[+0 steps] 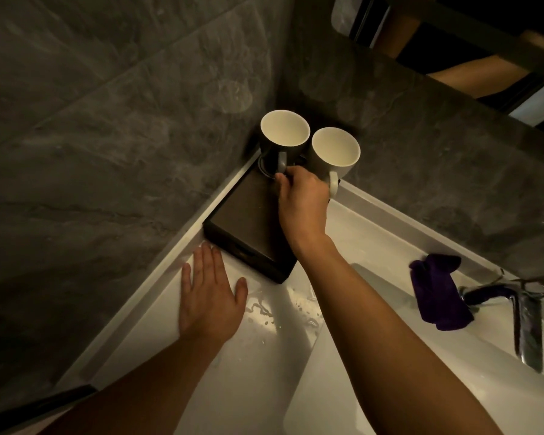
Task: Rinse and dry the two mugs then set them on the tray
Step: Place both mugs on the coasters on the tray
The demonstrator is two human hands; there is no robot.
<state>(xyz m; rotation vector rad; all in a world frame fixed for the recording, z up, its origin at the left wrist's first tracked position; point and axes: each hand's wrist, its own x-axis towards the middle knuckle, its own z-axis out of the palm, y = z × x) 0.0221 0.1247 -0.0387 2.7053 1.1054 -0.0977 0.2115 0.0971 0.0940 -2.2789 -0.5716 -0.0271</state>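
Head cam looking down at our hands: our right hand [302,202] is reaching out to the dark tray [248,215] in the corner, fingertips pinched on the handle of the dark mug [280,146]. That mug sits upright at the tray's far end, just past our fingers. The second mug [335,155] stands right beside it, handle just off our knuckles, nearly touching. Our left hand [209,296] lies flat and spread on the wet white counter [264,356], holding nothing, fingertips just short of the tray's near edge. A purple cloth [437,293] is lying well off to the right of our fingers, next to the chrome faucet [522,312].
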